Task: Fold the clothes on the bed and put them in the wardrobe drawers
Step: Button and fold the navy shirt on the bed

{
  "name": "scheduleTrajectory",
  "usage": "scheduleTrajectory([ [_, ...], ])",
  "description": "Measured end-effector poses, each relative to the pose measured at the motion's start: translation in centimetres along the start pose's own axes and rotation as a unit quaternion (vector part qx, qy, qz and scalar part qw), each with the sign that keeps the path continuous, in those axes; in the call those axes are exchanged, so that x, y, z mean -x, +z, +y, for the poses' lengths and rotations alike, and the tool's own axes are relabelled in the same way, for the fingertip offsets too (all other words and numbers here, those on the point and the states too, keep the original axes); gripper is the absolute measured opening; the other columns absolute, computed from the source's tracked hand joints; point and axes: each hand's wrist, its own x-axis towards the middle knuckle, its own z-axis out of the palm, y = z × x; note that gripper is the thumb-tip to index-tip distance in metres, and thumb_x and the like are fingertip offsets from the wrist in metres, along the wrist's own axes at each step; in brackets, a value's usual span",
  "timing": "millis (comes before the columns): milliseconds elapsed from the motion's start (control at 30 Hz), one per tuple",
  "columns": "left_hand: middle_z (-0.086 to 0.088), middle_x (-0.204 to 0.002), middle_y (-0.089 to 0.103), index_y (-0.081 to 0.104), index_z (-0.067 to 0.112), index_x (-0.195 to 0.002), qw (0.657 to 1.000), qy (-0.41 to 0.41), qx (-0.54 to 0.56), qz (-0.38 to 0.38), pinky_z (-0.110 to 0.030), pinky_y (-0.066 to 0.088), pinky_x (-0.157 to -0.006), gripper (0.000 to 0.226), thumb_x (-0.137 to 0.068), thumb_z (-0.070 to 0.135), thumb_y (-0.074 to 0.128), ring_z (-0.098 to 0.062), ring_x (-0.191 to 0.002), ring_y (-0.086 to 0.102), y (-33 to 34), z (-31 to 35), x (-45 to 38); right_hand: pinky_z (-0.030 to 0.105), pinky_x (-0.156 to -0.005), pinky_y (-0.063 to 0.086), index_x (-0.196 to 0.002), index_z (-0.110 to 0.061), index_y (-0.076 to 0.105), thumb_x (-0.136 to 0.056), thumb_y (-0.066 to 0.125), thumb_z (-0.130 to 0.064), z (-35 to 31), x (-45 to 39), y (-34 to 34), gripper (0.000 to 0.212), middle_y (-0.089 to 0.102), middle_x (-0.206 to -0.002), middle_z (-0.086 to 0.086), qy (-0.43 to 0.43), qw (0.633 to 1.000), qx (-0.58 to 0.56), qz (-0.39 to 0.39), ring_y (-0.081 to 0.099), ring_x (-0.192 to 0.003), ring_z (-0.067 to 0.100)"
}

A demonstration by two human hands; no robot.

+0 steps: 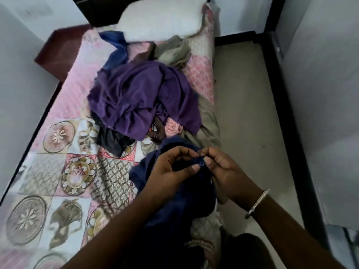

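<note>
Nearest me, my left hand [171,171] and right hand [223,171] meet over the navy garment [182,202] at the bed's [58,191] near right edge, fingers [195,167] pinching its button. Beyond I see a purple garment [139,98] heaped mid-bed on black clothing [112,139], then olive cloth [174,50], blue cloth [116,49] and a white pillow [161,18].

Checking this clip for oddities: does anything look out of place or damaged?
Nothing damaged. Only the unfolded heap: crumpled purple garment atop dark clothes mid-bed. Both hands pinch a navy garment.
</note>
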Motion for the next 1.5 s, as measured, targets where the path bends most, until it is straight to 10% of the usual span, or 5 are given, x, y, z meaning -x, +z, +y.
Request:
scheduleTrajectory([
  [267,0.001,-0.082,0.07,0.071,0.027,-0.084,0.99,-0.046,-0.023,0.134,-0.031,0.049,-0.073,0.018,-0.073,0.04,0.073,-0.011,-0.078,0.061,-3.5,12.2,4.7,0.031,-0.07,0.043,-0.089,-0.007,0.053,-0.09,0.045,-0.025,-12.9,-1.5,5.0,0.02,0.052,-0.079,0.004,-0.022,0.982,0.148,-0.113,0.047,-0.073,0.01],
  [433,-0.005,-0.08,0.067,0.073,0.018,-0.082,0.965,-0.024,0.068,0.253,-0.032,0.046,-0.071,0.004,-0.08,0.016,0.072,-0.02,-0.078,0.059,-6.1,16.7,10.2,0.039,-0.066,0.045,-0.091,-0.01,0.058,-0.093,0.046,-0.032,-18.0,-2.1,10.9,0.025,0.057,-0.076,0.002,-0.095,0.94,0.242,-0.219,0.052,-0.069,0.017],
  [1033,-0.01,-0.085,0.068,0.069,0.011,-0.093,0.883,0.029,-0.035,0.467,-0.036,0.049,-0.072,0.011,-0.087,0.02,0.067,-0.015,-0.078,0.061,-4.0,19.5,33.5,0.023,-0.049,0.035,-0.084,-0.021,0.053,-0.093,0.05,-0.031,-20.3,12.5,25.5,0.014,0.053,-0.061,-0.009,-0.241,0.847,0.29,-0.376,0.045,-0.052,0.01],
  [1500,-0.009,-0.084,0.07,0.064,-0.003,-0.096,0.826,0.186,0.065,0.528,-0.026,0.054,-0.071,0.017,-0.087,0.012,0.064,-0.018,-0.08,0.067,9.2,25.3,50.8,0.042,-0.083,0.055,-0.1,-0.022,0.072,-0.087,0.062,-0.019,-27.3,30.7,28.2,0.016,0.072,-0.093,0.007,-0.241,0.788,0.201,-0.53,0.069,-0.089,0.024],
])
